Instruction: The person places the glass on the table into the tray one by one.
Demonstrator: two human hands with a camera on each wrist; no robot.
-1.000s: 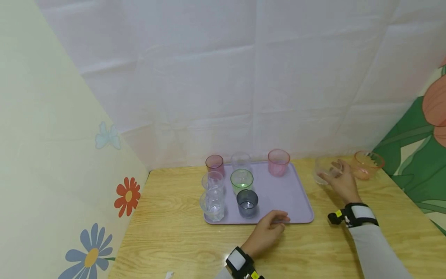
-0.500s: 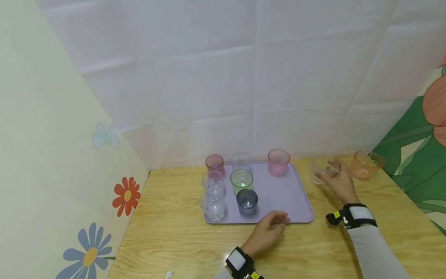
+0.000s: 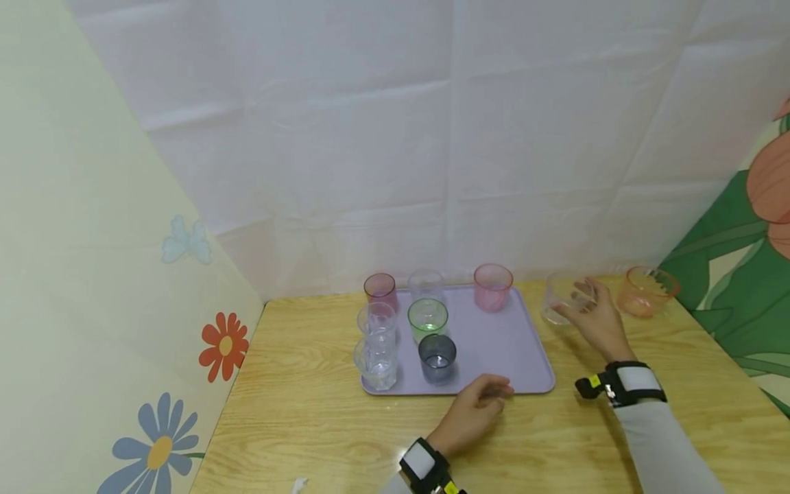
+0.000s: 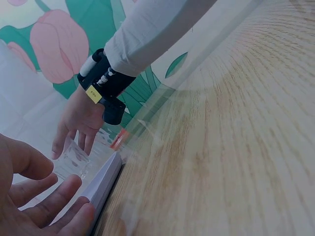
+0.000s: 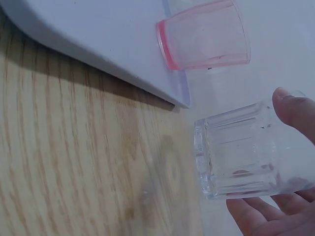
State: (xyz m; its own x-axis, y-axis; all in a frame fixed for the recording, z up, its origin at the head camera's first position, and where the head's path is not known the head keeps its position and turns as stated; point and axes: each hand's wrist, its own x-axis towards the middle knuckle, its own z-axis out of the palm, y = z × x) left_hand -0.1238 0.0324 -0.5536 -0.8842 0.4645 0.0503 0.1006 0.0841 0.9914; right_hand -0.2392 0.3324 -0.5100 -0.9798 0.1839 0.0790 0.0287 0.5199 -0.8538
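My right hand (image 3: 597, 324) grips a clear drinking glass (image 3: 555, 296) beyond the right end of a lilac tray (image 3: 503, 350). In the right wrist view the glass (image 5: 241, 152) has a fluted lower wall and a thick base; its thumb and fingers are on opposite sides, near the rim. The glass base is close over the wooden table. My left hand (image 3: 470, 415) lies at the tray's front edge, its fingers loosely bent with nothing in them. A pink glass (image 3: 492, 291) stands on the tray at its back right, the tray glass closest to the held one.
Left on the tray are a green-rimmed glass (image 3: 428, 322), a dark grey glass (image 3: 437, 360), a plum glass (image 3: 380, 291) and several clear ones. An orange-rimmed glass (image 3: 647, 295) stands right of my right hand. A white sheet (image 3: 345, 171) hangs along the back edge.
My right hand has shifted a little to the left with the clear glass, toward the tray. The left hand and the glasses on the tray have stayed in place.
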